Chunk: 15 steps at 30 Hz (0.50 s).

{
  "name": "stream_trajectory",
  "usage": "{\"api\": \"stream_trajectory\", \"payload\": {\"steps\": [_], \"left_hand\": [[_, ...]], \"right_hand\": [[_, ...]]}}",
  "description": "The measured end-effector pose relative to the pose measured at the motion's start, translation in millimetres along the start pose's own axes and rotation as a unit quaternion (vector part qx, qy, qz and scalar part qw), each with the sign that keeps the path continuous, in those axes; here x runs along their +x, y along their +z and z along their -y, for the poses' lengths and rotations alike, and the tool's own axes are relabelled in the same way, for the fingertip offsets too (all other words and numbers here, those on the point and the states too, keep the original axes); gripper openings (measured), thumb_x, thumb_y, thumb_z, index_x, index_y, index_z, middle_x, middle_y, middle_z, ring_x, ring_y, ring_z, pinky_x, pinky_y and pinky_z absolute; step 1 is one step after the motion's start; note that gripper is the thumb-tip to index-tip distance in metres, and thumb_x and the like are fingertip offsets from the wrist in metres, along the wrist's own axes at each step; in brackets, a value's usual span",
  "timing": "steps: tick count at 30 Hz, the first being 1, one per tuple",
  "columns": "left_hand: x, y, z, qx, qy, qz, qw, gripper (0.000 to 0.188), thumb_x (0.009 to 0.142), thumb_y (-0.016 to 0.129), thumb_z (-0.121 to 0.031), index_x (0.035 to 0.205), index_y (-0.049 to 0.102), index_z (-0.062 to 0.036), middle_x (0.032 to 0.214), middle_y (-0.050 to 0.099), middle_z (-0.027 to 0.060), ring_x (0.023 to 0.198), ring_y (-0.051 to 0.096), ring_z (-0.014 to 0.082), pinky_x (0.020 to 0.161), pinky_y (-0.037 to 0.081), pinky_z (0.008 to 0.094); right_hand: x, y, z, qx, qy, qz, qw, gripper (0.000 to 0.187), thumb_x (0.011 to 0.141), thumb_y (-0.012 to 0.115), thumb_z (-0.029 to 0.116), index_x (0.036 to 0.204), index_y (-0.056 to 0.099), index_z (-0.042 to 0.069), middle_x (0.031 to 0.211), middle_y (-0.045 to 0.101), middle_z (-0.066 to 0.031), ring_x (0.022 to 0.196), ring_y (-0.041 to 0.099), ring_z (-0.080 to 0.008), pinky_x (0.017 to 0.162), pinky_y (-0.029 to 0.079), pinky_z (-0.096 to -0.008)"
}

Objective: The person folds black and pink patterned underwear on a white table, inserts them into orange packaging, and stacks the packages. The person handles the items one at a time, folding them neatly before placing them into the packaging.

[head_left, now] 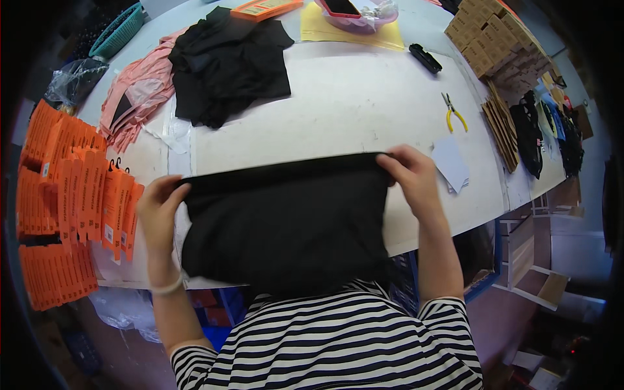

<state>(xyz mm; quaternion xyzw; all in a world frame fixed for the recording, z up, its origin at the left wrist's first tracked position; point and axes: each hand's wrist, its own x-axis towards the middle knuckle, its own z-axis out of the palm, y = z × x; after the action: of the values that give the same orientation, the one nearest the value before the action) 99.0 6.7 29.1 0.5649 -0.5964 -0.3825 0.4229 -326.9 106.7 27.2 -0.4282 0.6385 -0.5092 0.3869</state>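
A pair of black underpants (286, 221) hangs stretched between my hands, held up over the table's near edge. Its waistband runs almost straight across the top, slightly higher at the right. My left hand (160, 200) pinches the left end of the waistband between thumb and fingers. At the other end, my right hand (409, 170) grips the corner the same way. The lower part of the cloth droops in front of my striped shirt, and its bottom edge is blurred. Farther off lies a loose heap of black garments (227, 65) on the white table (338, 97).
Orange flat boxes (71, 188) stand stacked at the left, beside pink cloth (143, 84). Yellow-handled pliers (453, 114), white cards (450, 162) and a black tool (426, 58) lie on the right. Behind are a pink bowl (364, 25) with a phone and stacked brown cartons (497, 42).
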Motion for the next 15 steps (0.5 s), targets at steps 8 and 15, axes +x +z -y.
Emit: {"api": "stream_trajectory", "payload": {"steps": [8, 15], "left_hand": [[13.1, 47.5, 32.8, 0.152, -0.023, -0.013, 0.988, 0.018, 0.085, 0.077, -0.006, 0.101, 0.073, 0.0021, 0.085, 0.073, 0.0058, 0.076, 0.064, 0.0113, 0.074, 0.051, 0.0252], [22.1, 42.6, 52.0, 0.23, 0.003, -0.053, 0.972, 0.024, 0.08, 0.083, -0.016, 0.095, 0.072, 0.0001, 0.08, 0.072, 0.0109, 0.072, 0.066, 0.0175, 0.07, 0.053, 0.0307]], "right_hand": [[13.4, 27.1, -49.7, -0.215, 0.024, -0.092, 0.972, 0.023, 0.09, 0.076, 0.022, 0.086, 0.071, 0.0, 0.073, 0.07, -0.01, 0.058, 0.065, -0.0158, 0.058, 0.051, -0.0297], [25.6, 40.6, -41.9, -0.216, 0.071, -0.107, 0.968, 0.027, 0.087, 0.08, 0.024, 0.084, 0.069, 0.0, 0.063, 0.066, -0.007, 0.048, 0.061, -0.0141, 0.049, 0.048, -0.0289]]}}
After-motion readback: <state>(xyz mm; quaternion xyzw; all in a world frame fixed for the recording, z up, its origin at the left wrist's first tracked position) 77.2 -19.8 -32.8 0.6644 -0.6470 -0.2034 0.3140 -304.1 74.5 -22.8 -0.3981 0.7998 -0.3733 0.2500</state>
